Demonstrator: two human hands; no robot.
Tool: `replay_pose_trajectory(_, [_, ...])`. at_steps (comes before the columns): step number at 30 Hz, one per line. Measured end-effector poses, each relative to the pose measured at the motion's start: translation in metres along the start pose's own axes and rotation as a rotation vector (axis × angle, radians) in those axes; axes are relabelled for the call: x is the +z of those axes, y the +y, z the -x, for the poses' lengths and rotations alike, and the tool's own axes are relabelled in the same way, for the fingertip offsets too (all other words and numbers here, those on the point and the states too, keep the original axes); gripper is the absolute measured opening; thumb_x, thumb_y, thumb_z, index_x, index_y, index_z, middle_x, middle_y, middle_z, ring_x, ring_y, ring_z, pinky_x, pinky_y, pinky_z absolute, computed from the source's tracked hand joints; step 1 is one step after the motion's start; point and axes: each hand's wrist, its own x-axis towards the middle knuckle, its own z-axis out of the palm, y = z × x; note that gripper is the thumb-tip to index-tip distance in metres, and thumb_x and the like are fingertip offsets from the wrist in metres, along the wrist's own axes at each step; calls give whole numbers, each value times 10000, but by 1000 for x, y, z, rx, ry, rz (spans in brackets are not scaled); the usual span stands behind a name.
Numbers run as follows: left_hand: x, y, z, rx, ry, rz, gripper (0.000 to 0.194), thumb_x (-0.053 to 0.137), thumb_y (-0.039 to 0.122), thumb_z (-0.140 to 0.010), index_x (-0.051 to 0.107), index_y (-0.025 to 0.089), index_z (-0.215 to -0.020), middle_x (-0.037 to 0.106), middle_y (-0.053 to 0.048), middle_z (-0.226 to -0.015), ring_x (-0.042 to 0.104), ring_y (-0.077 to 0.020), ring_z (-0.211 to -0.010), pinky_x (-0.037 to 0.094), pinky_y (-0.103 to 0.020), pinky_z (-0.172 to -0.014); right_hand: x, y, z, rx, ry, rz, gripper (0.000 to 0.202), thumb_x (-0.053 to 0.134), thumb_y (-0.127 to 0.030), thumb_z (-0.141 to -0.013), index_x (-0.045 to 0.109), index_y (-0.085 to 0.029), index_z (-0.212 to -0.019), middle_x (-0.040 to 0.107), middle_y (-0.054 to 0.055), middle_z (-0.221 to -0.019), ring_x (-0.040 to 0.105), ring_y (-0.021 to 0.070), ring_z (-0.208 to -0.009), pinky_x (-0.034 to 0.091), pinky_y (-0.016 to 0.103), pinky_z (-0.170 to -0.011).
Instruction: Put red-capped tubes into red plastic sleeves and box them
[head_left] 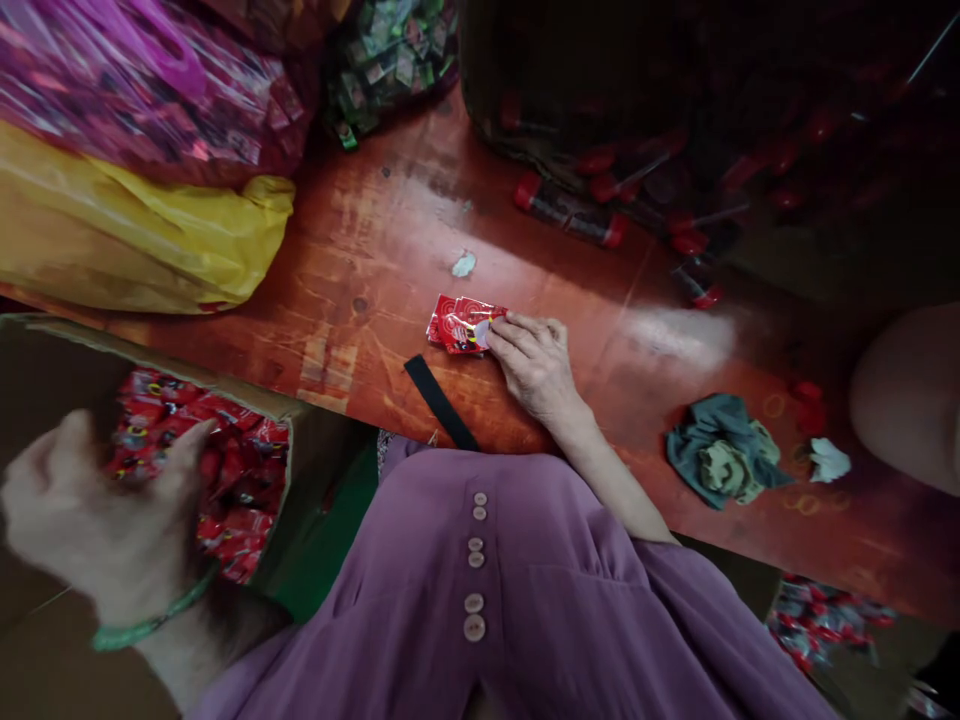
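Observation:
My right hand [536, 365] rests on the table with its fingertips over the right end of a small stack of shiny red printed packets [454, 325]. Its fingers are closed on that end, and the thumb is mostly hidden. On the left, my left hand [97, 510], wearing a green bangle, hovers at a cardboard box filled with similar red packets [240, 450]. Thumb and fingers stand apart there, a little blurred, with nothing visible between them. A black strip [439, 400] lies near the table's front edge, just below the stack.
A yellow bag [150, 230] and a pink bag of small packets [187, 110] fill the back left. Red-capped clear tubes [570, 212] lie at a dark container. A crumpled grey-green cloth [724, 450], rubber bands and a white scrap [829, 460] sit on the right.

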Motion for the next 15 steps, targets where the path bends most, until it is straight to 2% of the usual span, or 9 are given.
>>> replay_pose_trajectory(1, [14, 14, -10, 14, 191, -113, 702, 654, 433, -870, 366, 459, -1509, 605, 5, -1422, 464, -497, -1340, 398, -706, -972, 1, 0, 0, -26, 25, 11, 274, 481, -181, -1018, 709, -218, -1165, 759, 83, -1183, 597, 242, -1185, 339, 450, -1012])
replay_pose_trajectory(3, [50, 46, -30, 284, 235, -60, 536, 711, 381, -866, 586, 310, -1383, 689, -88, -1294, 672, -372, -1103, 537, -541, -891, 3, 0, 0, -64, 58, 34, 268, 486, -159, -1011, 718, -221, -1130, 775, 68, -1117, 605, 230, -1134, 325, 448, -1010])
replay_pose_trajectory(5, [88, 77, -48, 600, 172, 49, 471, 720, 319, -874, 618, 240, -1327, 711, -110, -1237, 696, -282, -1066, 580, -434, -897, 2, -2, -1, -81, 60, 55, 267, 482, -156, -1008, 717, -233, -1108, 777, 56, -1082, 603, 226, -1113, 312, 452, -1016])
replay_pose_trajectory(7, [119, 100, -62, 746, 98, 71, 396, 672, 278, -911, 627, 165, -1287, 699, -146, -1253, 673, -269, -1131, 563, -418, -972, -1, -5, -3, -98, 56, 86, 272, 467, -157, -1010, 715, -239, -1088, 778, 47, -1052, 602, 222, -1097, 309, 451, -1021])
replay_pose_trajectory(8, [131, 108, -67, 777, 67, 61, 351, 635, 257, -932, 636, 147, -1266, 692, -156, -1263, 656, -272, -1168, 547, -427, -1007, -3, -6, -4, -111, 53, 104, 275, 459, -157, -1011, 714, -235, -1076, 778, 48, -1031, 603, 221, -1086, 312, 448, -1021])
replay_pose_trajectory(11, [148, 114, -78, 800, -17, 18, 278, 529, 160, -962, 675, 133, -1197, 697, -164, -1245, 630, -279, -1191, 521, -458, -1029, -7, -9, -10, -157, 44, 149, 280, 443, -142, -1013, 711, -219, -1043, 775, 53, -985, 602, 214, -1059, 323, 436, -1014])
replay_pose_trajectory(13, [148, 112, -83, 823, -26, -3, 269, 500, 118, -954, 703, 130, -1130, 719, -161, -1170, 637, -279, -1117, 542, -457, -960, -9, -9, -15, -192, 61, 174, 278, 441, -130, -1012, 706, -210, -1031, 771, 53, -981, 596, 209, -1051, 326, 428, -1013])
replay_pose_trajectory(15, [144, 108, -86, 837, 13, -22, 239, 507, 105, -942, 718, 125, -1052, 736, -148, -1065, 637, -265, -1008, 559, -427, -870, -9, -9, -21, -240, 107, 198, 267, 445, -125, -1012, 703, -191, -998, 764, 54, -962, 592, 203, -1031, 331, 416, -1003])
